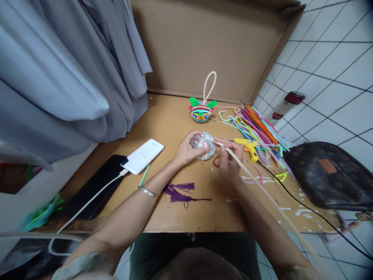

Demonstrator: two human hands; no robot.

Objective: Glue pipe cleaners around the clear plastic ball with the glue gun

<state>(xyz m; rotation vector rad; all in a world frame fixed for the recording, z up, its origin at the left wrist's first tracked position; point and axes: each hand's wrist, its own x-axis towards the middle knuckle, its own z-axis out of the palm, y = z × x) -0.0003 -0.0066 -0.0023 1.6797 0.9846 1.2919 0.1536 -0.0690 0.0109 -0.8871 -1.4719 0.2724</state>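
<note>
My left hand [188, 149] is wrapped round a clear, crinkled plastic ball [206, 153] with bits of colour showing through it. In my right hand [230, 161] a long cream-white fuzzy craft stem [241, 165] is pinched near one end. That end lies against the ball's upper side; whether it is fixed there I cannot tell. The stem's other end trails down past my right forearm. Just right of my right hand lies a yellow hot glue gun [247, 147]. Behind the ball sits a colourful lion-head ornament [201, 112] with green ears and a white loop.
Bundled coloured craft stems [259, 124] lie at the back right, beside a brown patterned bag [332, 175]. Purple tassels [180, 192] lie in front. A white power bank [145, 155] and a black tablet-like slab [101, 190] are at left. The glue gun's black cord [291, 204] crosses the right side.
</note>
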